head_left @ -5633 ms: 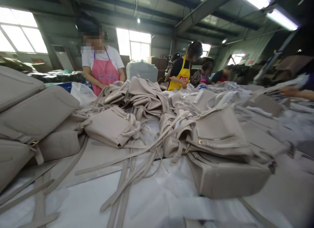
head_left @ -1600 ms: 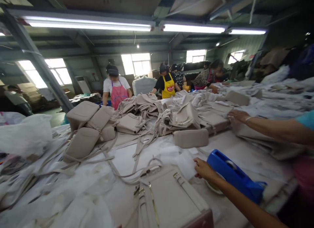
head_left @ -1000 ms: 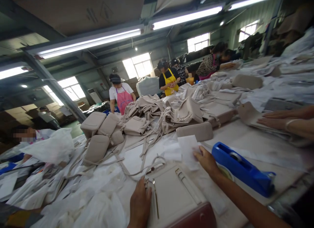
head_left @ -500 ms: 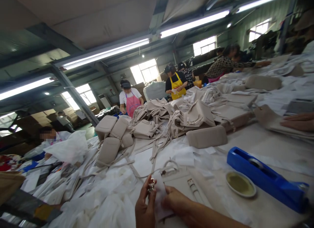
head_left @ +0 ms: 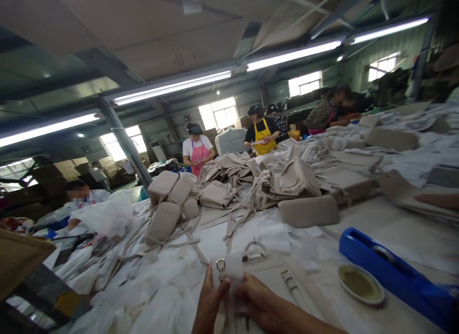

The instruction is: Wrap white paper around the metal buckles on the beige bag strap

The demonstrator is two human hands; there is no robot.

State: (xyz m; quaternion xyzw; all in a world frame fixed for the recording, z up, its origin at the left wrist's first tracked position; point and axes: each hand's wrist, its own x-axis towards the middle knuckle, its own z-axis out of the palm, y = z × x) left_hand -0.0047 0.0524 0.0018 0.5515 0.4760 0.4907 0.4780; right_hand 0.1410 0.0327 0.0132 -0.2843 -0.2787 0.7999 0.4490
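At the bottom centre, my left hand (head_left: pixel 211 298) is closed on a beige strap, its thumb pressed just below the gold buckle (head_left: pixel 220 264). A piece of white tissue paper (head_left: pixel 234 267) lies behind the buckle. My right hand (head_left: pixel 255 295) pinches that paper along its right side. Under and beyond both hands lies a beige handbag (head_left: pixel 270 267) with a curved handle (head_left: pixel 254 250). On its right part is a second buckled strap (head_left: pixel 289 283). The fingertips behind the paper are hidden.
A blue tape dispenser (head_left: pixel 394 276) and a round dish (head_left: pixel 361 283) stand to the right. Beyond are piled beige bags (head_left: pixel 233 173); white wrapping (head_left: pixel 161 286) covers the left. Co-workers stand across the table, and another person's hand (head_left: pixel 437 200) rests at the right edge.
The buckle has turned to face me and now lies flat against the white paper, which is raised and spread wider. The camera view has shifted slightly.
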